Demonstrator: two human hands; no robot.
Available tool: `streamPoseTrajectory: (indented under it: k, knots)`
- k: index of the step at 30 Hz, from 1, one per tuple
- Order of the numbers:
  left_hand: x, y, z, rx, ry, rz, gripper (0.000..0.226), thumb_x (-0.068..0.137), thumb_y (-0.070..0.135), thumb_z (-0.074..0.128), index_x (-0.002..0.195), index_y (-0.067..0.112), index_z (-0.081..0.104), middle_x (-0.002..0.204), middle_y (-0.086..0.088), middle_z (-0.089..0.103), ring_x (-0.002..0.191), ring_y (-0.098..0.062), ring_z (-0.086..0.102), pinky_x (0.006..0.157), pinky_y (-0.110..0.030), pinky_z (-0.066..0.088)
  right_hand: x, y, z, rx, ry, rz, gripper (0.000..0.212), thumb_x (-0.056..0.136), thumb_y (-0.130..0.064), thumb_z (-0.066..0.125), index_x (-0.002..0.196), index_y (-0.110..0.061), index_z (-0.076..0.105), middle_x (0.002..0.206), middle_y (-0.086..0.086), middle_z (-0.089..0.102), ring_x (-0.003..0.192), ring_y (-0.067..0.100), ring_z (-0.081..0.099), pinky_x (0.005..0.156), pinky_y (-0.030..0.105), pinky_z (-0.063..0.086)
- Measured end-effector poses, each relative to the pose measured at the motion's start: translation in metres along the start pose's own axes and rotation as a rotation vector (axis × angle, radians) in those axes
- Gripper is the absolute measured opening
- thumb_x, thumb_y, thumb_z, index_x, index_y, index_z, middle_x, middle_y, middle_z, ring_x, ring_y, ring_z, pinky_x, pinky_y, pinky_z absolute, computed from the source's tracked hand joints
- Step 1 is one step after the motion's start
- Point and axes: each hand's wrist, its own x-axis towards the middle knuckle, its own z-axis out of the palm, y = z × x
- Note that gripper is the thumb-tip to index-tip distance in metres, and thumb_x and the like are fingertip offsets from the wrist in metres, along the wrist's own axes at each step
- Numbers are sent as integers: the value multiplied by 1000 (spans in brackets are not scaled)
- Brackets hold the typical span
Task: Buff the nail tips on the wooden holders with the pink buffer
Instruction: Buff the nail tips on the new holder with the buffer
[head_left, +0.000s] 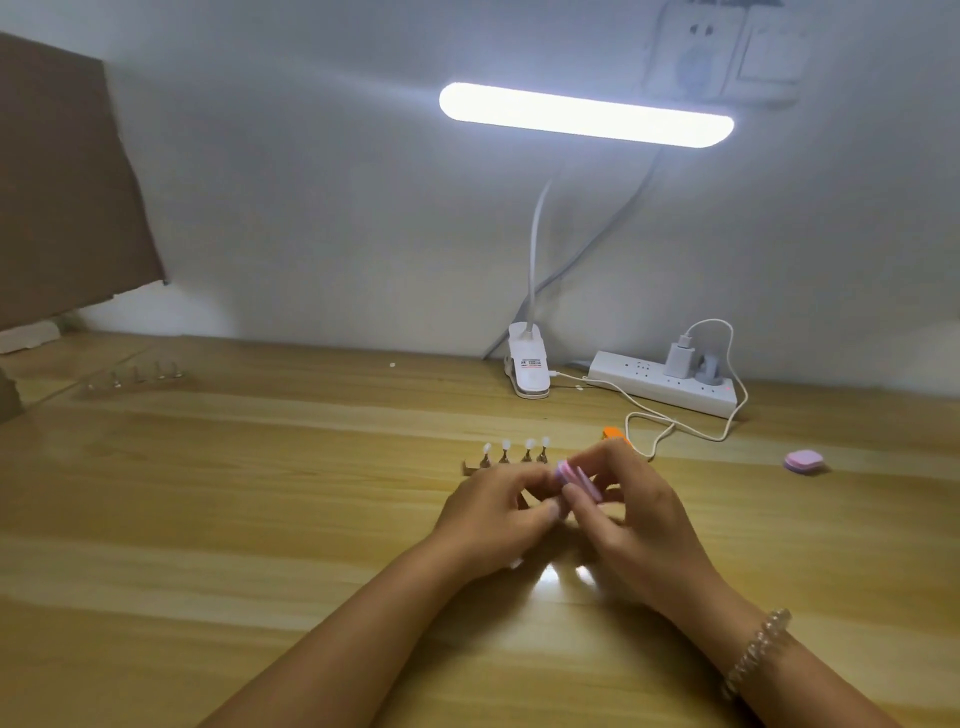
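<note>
Your right hand (639, 514) pinches pink buffer (577, 480), long axis 10-to-4. Left hand (498, 514) curled beside it, hold unclear. Nail tips (514, 446) row at 12, left hand nearer.

Pale wall (311, 182), lit bar lamp (586, 115), wooden desk (208, 519), perhaps cardboard (62, 182) left

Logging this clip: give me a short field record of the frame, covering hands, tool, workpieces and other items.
right hand: pinches the pink buffer
left hand: fingers curled beside the buffer; what it holds is hidden
nail tips: four, upright on the wooden holder, just beyond the hands
second holder: far left on the table, details too small
spare buffer: pink, lying at right, untouched
other: lit clip lamp, power strip, orange item
</note>
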Motion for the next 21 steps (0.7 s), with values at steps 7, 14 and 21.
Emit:
streamPoseTrajectory:
  k: [7, 14, 21]
  knots:
    - [3, -1, -2, -232, 44, -24, 15, 98, 21, 61, 90, 33, 66, 101, 9, 73, 60, 7, 57, 48, -11, 40, 7, 24, -21, -430, -34, 348, 19, 90, -29, 65, 109, -29, 65, 109, -5, 60, 108, 21, 55, 87, 39, 41]
    - [2, -2, -3, -274, 19, -8, 10, 101, 19, 54, 98, 23, 63, 99, 1, 74, 52, -10, 57, 49, -21, 43, 8, -3, -7, 8, -84, 7, 26, 87, -10, 72, 108, -25, 73, 92, -4, 66, 88, 9, 61, 82, 19, 44]
    - [3, -3, -1, -221, 5, -6, 17, 102, 16, 52, 97, 20, 67, 76, 24, 68, 51, 0, 54, 56, -15, 40, 7, -4, -7, -21, -51, -26, 24, 84, -3, 73, 104, -17, 77, 89, -9, 65, 82, 13, 62, 78, 28, 49]
